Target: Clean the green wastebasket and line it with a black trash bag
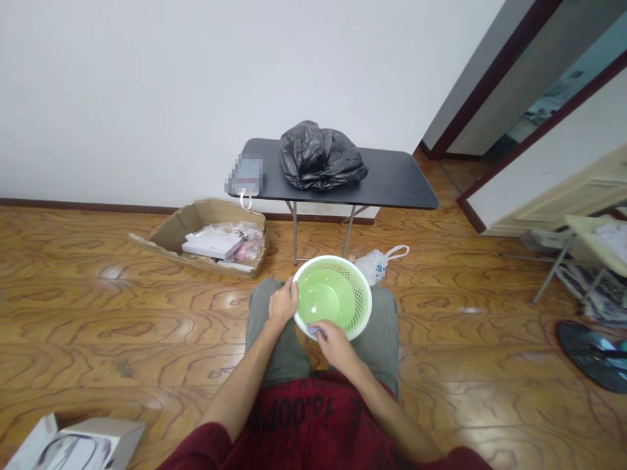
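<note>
A round green colander basin [318,300] with a white rim and a perforated side rests on my lap, between my knees. My left hand [283,303] grips its rim on the left, with the thumb over the edge. At the near edge, the fingers of my right hand [335,343] pinch a small bluish-grey cloth [313,331] against the rim. Most of that cloth is hidden by the fingers. The inside of the basin looks bare and shiny.
Ahead stands a black folding table [396,176] with a black plastic bag [321,156] and a blurred-out object on it. A cardboard box [166,235] lies left, a white plastic bag [373,266] beyond my right knee. An open white box [105,440] sits lower left, slippers [588,349] right.
</note>
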A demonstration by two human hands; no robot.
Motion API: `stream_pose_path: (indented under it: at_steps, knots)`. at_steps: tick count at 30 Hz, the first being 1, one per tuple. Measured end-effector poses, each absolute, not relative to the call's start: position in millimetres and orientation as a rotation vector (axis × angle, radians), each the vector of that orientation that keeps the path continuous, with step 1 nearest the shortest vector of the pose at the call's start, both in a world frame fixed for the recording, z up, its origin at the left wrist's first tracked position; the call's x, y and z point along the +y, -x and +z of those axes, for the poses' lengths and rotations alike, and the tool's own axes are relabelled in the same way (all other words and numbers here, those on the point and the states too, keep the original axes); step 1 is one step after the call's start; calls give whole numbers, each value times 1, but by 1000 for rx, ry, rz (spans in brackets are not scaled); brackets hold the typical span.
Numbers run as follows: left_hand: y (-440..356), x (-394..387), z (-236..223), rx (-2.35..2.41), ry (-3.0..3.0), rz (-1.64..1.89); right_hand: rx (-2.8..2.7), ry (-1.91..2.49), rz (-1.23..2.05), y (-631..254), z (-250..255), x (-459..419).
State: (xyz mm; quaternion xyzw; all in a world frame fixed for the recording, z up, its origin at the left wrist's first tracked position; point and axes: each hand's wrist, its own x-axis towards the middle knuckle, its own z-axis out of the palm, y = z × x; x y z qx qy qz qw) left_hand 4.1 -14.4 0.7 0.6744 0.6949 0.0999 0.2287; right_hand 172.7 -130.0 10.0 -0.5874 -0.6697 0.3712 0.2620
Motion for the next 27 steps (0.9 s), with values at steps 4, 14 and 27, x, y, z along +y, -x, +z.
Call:
stream_pose_path:
  at_steps: [4, 14, 27]
  knots:
    - [-6, -14, 1, 1913, -1875, 265, -2003, 1546, 954, -196, 13, -141]
    - [-8, -14, 0, 1912, -1811, 300, -2100, 1478, 638, -164, 2, -135]
    - [-3, -16, 1, 1882, -1809, 331, -2347, 1351, 495, -182, -3, -154]
